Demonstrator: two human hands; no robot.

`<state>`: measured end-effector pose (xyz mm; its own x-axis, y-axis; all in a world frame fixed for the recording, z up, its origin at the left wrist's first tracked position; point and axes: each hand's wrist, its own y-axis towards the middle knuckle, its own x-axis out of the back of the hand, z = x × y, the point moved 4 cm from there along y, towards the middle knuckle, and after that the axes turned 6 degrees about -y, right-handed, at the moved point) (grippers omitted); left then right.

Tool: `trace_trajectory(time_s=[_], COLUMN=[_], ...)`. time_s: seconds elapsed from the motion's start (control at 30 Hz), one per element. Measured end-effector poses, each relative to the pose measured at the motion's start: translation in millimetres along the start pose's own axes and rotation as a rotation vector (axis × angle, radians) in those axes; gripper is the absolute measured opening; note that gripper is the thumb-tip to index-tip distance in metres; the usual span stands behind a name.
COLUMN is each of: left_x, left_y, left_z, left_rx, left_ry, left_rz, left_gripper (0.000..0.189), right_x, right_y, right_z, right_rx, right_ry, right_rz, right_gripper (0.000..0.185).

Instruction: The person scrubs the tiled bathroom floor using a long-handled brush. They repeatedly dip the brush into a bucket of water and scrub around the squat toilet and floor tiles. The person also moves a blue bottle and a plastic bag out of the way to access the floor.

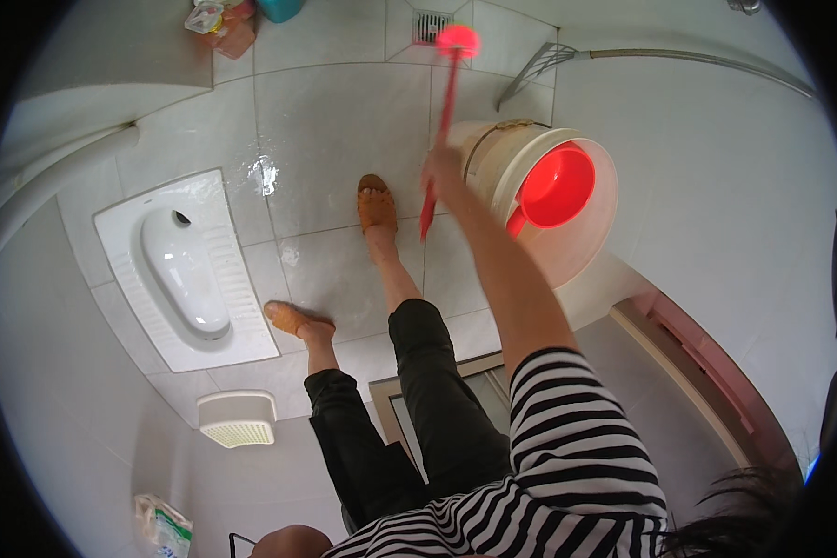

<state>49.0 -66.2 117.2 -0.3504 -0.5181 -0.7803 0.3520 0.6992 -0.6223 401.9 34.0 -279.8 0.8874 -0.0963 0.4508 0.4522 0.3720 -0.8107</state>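
Observation:
My right hand [442, 167] is closed around the red handle of a long-handled brush [449, 104]; the hand looks blurred. The brush's round pink-red head [458, 42] is at the near side of the square floor drain [432, 26]; whether it touches the floor cannot be told. Beside my right forearm stands a whitish plastic bucket [481, 157] with a red plastic dipper [558, 185] in its mouth. To the left, a white ceramic squat toilet [181, 279] is set into the tiled floor. My left hand is out of view.
Wet grey tiles [335, 125] surround my sandalled feet [376, 206]. A metal rack [540, 66] and a flexible hose [697, 59] are by the far right wall. A white plastic basket [237, 418] is at lower left, a white pipe [63, 167] at left, and containers [230, 35] at top left.

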Motion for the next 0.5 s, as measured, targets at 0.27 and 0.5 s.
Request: trace_trajectory(time_s=[0.27, 0.5], left_x=[3, -5], left_y=[13, 10], left_z=[10, 10], left_rx=[-0.006, -0.052], left_ry=[0.021, 0.011], left_rz=[-0.086, -0.1], left_gripper=[0.027, 0.028], right_x=[-26, -115], right_y=[32, -199], right_z=[-16, -107], right_rx=[0.165, 0.079], right_ry=[-0.358, -0.441], right_rz=[-0.347, 0.185], right_gripper=[0.047, 0.053])
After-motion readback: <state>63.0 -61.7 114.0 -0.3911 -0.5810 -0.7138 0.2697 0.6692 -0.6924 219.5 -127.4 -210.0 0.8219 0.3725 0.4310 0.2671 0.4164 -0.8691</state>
